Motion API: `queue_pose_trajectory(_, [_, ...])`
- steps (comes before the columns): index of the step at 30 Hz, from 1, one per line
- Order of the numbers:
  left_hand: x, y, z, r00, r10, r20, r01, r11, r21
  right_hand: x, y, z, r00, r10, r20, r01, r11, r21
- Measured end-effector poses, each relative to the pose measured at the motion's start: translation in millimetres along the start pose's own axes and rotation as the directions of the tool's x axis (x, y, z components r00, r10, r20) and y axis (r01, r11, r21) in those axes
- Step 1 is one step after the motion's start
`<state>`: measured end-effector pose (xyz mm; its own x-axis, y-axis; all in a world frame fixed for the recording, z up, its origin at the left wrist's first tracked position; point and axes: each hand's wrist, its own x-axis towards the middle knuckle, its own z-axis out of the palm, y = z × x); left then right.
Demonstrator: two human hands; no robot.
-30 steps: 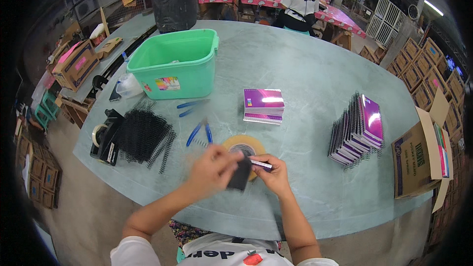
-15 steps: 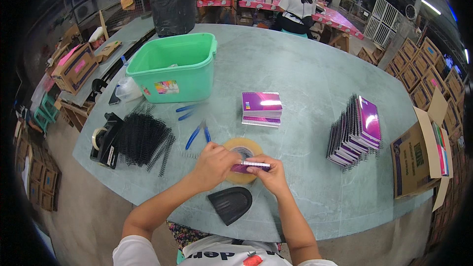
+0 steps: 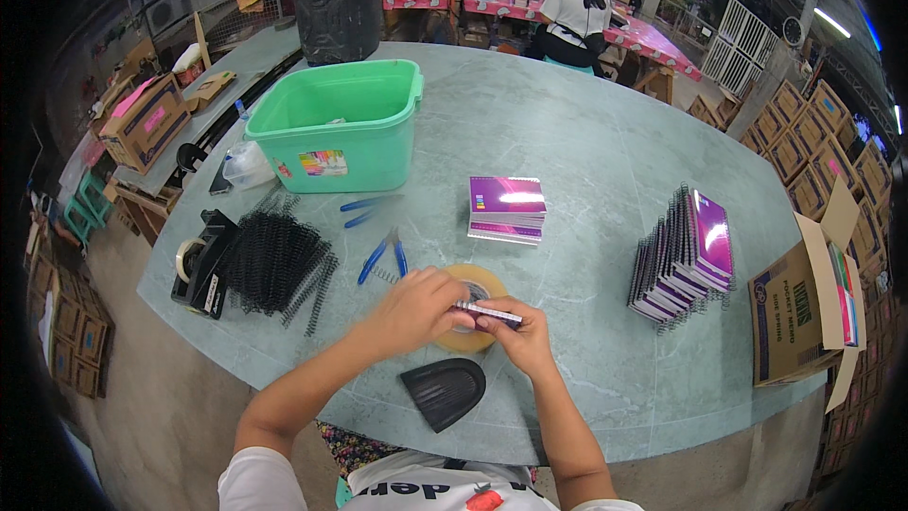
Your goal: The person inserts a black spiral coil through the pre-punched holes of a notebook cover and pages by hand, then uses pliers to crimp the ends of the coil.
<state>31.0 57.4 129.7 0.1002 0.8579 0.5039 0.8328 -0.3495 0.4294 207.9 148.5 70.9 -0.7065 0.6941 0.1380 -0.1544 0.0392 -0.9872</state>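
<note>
Between my two hands is a small purple notebook (image 3: 490, 315), its white page edge turned up. My right hand (image 3: 522, 331) grips its right end, thumb on the near side. At the other end my left hand (image 3: 424, 303) is closed, fingertips pinched against the notebook; whether they also hold a coil is hidden. Beneath the hands lies a wide roll of tape (image 3: 480, 276). Blue-handled pliers (image 3: 383, 255) lie just beyond my left hand, beside a loose coil (image 3: 384, 274). A black rounded, ribbed piece (image 3: 445, 394) sits nearer to me.
A notebook stack (image 3: 506, 211) stands ahead, spiral-bound notebooks (image 3: 683, 255) to the right. Black coils (image 3: 279, 265), a tape dispenser (image 3: 203, 265), more pliers (image 3: 369, 208) and a green tub (image 3: 350, 151) occupy the left. An open carton (image 3: 794, 312) is far right; a person (image 3: 574, 14) sits beyond.
My left hand has shifted slightly up along the notebook, and the notebook is tilted more, its right end lower. The view has moved a little; the things on the table lie as before.
</note>
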Motion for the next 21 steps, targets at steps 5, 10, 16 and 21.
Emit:
queue_pose_trajectory(5, [-7.7, 7.4, 0.8, 0.990, 0.138, -0.014, -0.128, 0.949, 0.289, 1.7, 0.9, -2.5, 0.981, -0.181, 0.073, 0.190, 0.971, -0.145])
queue_pose_trajectory(10, [-66.1, 44.3, 41.7, 0.987, -0.038, 0.158, -0.002, 0.969, 0.248, 0.5, -0.8, 0.3, 0.999, -0.041, -0.030, 0.039, 0.997, -0.066])
queue_pose_trajectory(16, [-75.3, 26.1, 41.4, 0.935, -0.316, 0.160, 0.325, 0.945, -0.032, 3.0, -0.7, 3.0, 0.999, -0.010, -0.034, 0.011, 1.000, 0.017])
queue_pose_trajectory(21, [-18.9, 28.5, -15.5, 0.913, -0.222, -0.341, 0.264, 0.961, 0.081, 0.6, 5.0, 0.2, 1.000, -0.012, -0.022, 0.011, 1.000, -0.010])
